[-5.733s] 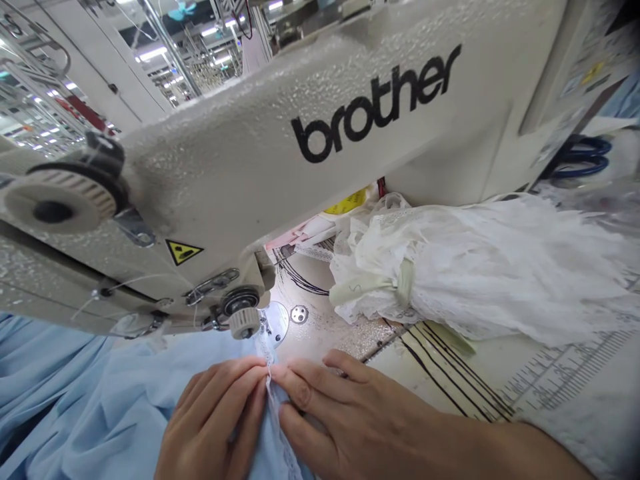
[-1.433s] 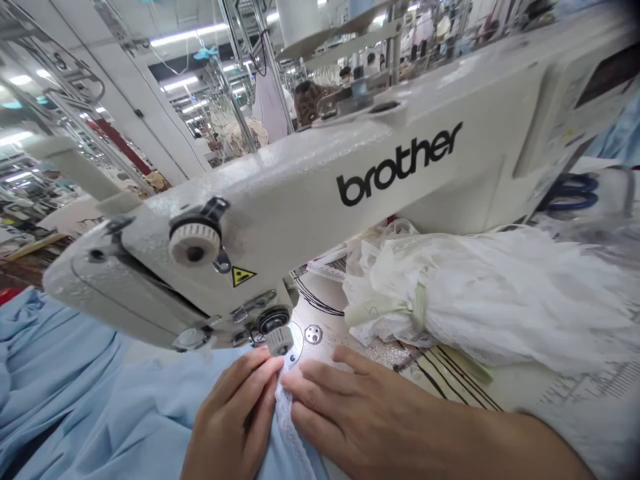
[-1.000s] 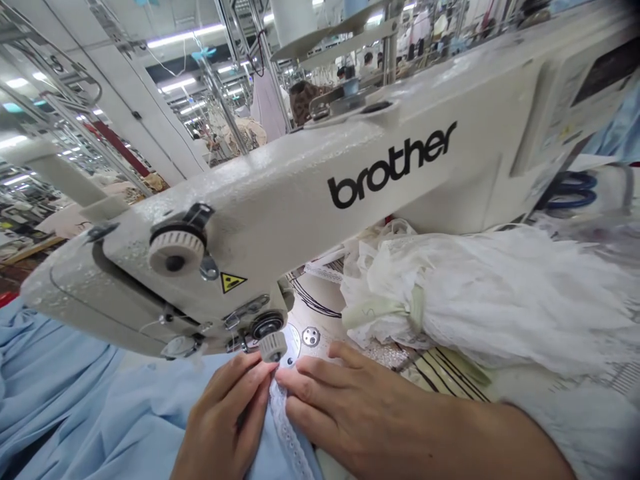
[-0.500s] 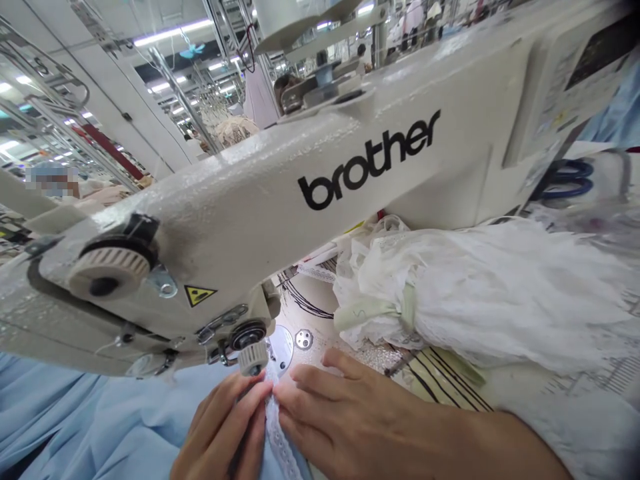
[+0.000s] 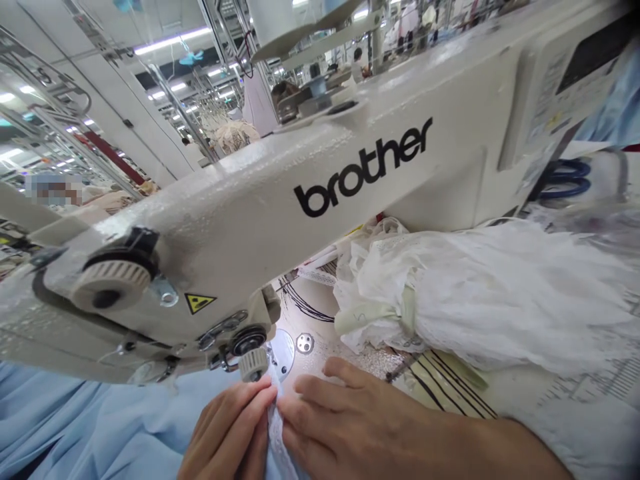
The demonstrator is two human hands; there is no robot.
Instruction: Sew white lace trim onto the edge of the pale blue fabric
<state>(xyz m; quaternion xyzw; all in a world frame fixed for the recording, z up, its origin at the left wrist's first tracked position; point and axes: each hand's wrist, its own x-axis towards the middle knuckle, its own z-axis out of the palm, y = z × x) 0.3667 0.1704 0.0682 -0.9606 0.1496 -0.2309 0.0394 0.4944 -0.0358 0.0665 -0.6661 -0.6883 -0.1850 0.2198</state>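
The **left hand** [image 5: 227,433] has its fingers folded over a strip of **white lace trim** [image 5: 276,433], so it looks closed on it, though the thumb is out of sight. The **right hand** [image 5: 360,420] lies against the same strip from the other side, its fingers curved and its thumb spread away. Whether it truly pinches, I cannot tell. The lace lies on **light blue cloth** [image 5: 100,420], just in front of a **round metal plate** [image 5: 283,353] set in the **bench** [image 5: 320,365], under the head of a white **Brother sewing machine** [image 5: 300,180]. A **bundle of white lace fabric** [image 5: 475,293], tied with a pale strip, sits to the right, and **blue-handled scissors** [image 5: 567,179] lie beyond it.

The likeliest trouble is the lace slipping out of line with the cloth's edge, since the heavy blue cloth hanging to the left could drag on it. Fingers this near the machine's sewing point also seem at risk of being caught.

The machine head hides the needle and foot, and the fingers hide where the lace meets the cloth, so any join cannot be made out. The lace's far end is cut off at the bottom of the view.
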